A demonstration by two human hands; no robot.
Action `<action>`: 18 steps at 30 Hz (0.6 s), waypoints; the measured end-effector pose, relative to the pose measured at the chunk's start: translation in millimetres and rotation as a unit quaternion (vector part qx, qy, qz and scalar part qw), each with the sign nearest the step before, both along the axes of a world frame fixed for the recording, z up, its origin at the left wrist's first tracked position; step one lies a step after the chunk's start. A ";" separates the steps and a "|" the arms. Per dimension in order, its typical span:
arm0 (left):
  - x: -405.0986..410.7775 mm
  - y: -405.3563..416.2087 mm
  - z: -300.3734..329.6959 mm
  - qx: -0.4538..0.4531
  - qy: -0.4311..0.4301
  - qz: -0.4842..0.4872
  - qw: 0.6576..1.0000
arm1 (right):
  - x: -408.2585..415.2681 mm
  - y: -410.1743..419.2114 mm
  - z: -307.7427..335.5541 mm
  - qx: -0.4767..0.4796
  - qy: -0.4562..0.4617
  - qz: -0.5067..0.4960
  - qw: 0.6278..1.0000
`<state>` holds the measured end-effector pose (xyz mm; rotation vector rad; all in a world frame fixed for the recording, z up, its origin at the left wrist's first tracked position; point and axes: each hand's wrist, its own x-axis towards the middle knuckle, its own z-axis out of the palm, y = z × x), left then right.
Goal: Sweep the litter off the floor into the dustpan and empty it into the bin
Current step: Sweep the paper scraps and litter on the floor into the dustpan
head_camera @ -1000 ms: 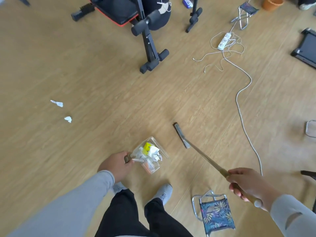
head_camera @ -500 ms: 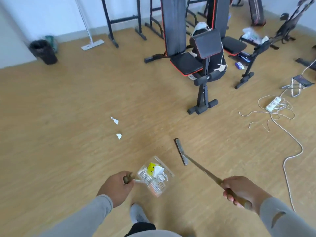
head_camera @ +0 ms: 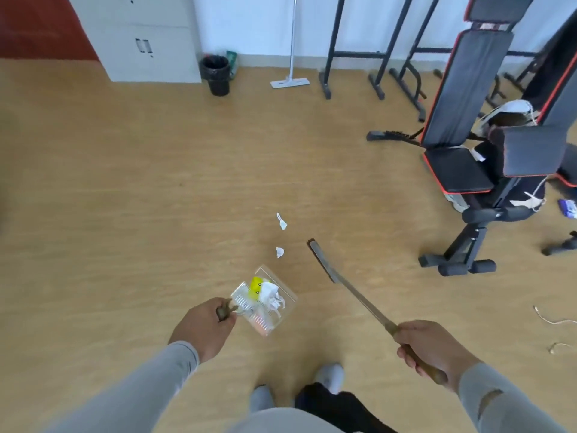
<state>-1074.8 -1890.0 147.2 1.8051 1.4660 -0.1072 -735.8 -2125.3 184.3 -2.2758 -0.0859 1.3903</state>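
My left hand (head_camera: 204,328) grips the handle of a clear dustpan (head_camera: 282,307) held just above the wooden floor; it carries white paper scraps and a yellow piece. My right hand (head_camera: 432,348) grips the wooden handle of a long broom (head_camera: 352,290), whose narrow dark head (head_camera: 321,260) rests on the floor to the right of the dustpan. Two white paper scraps lie on the floor ahead: one (head_camera: 279,252) close to the dustpan's front edge, the other (head_camera: 282,221) a little farther. A black bin (head_camera: 216,75) with a liner stands at the far wall beside a white cabinet.
Black and red weight benches (head_camera: 474,145) fill the right side. A white flat mop (head_camera: 290,51) leans on the far wall next to black racks (head_camera: 352,57). The white cabinet (head_camera: 140,39) stands far left. Thin cord bits (head_camera: 555,321) lie at right. My feet (head_camera: 331,375) are below.
My view has lifted and turned left, bringing the bin, cabinet and wall into sight. The two scraps now lie just ahead of the dustpan. Both hands keep their grips.
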 end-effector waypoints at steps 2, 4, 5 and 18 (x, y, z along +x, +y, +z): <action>3.7 10.3 -3.7 0.006 0.015 0.020 1.000 | 11.3 25.6 -5.4 -0.001 -0.002 0.019 1.000; 11.8 23.2 -7.0 0.010 0.026 0.035 0.999 | 25.7 52.4 -10.9 -0.001 -0.001 0.030 1.000; 17.5 30.0 -8.1 0.011 0.027 0.045 0.999 | 34.3 65.7 -14.1 0.000 0.000 0.033 0.999; 121.4 103.2 -32.3 -0.015 0.073 0.104 0.992 | 156.1 219.7 -54.7 -0.047 0.016 0.144 0.988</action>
